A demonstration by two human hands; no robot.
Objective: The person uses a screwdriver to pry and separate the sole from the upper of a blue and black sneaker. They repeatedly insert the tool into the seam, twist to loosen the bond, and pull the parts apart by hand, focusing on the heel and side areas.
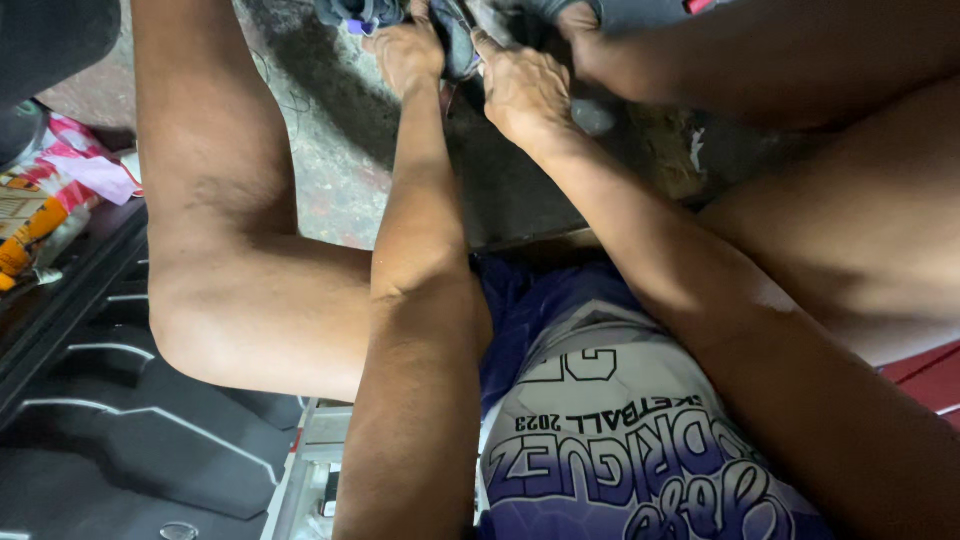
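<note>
Both hands work at the top edge of the view, close together on a dark shoe-like item (pixel 455 35) that is cut off by the frame. The left hand (pixel 405 50) is curled, its fingers folded onto the item's left part; the right hand (pixel 522 88) is bent over it from the other side, fingertips pinching down on the dark material. What exactly lies between the fingers is too dim to tell. A bit of purple (pixel 358 25) shows beside the left hand.

No proper container is in view — only a heap of crumpled wrappers (pixel 60 185), pink, white and orange, at the left edge.

The 2 forearms run up the middle from a purple and white jersey (pixel 610 440), hemmed in by a bare knee (pixel 215 300) on the left and a bare thigh (pixel 860 230) on the right, so the hands have only a narrow channel. Under them lies rough grey concrete floor (pixel 335 160), with an open patch left of the left wrist. A black ribbed mat (pixel 110 420) fills the lower left corner — its raised edge runs diagonally — and a red surface (pixel 930 375) shows at the right edge.
</note>
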